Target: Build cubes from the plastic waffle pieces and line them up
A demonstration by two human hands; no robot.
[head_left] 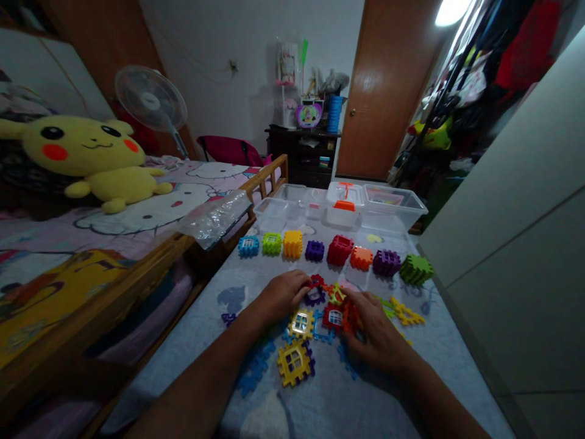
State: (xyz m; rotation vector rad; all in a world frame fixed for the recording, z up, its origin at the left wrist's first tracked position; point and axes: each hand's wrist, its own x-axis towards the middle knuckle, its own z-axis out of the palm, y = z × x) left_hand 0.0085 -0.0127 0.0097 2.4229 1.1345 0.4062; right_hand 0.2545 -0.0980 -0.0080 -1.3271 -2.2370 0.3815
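Note:
My left hand (287, 295) is curled on the left of a loose pile of toothed plastic building tiles, its fingertips at a dark red tile (317, 281) and a purple tile (314, 297); what they pinch is hidden. My right hand (377, 332) bends around orange tiles (351, 314), thumb below and fingers above. Between the hands lie a lime tile (337, 294) and a red window tile (335, 317). Closer to me are yellow window tiles (294, 362) and blue tiles (256, 369). More yellow pieces (406, 312) lie to the right.
Behind the pile runs a row of tile stacks sorted by colour, from a blue stack (248, 246) to a green stack (416, 269). Clear plastic boxes (393, 207) stand at the far end. A wooden bed rail (183, 247) borders the left, a white cabinet (516, 262) the right.

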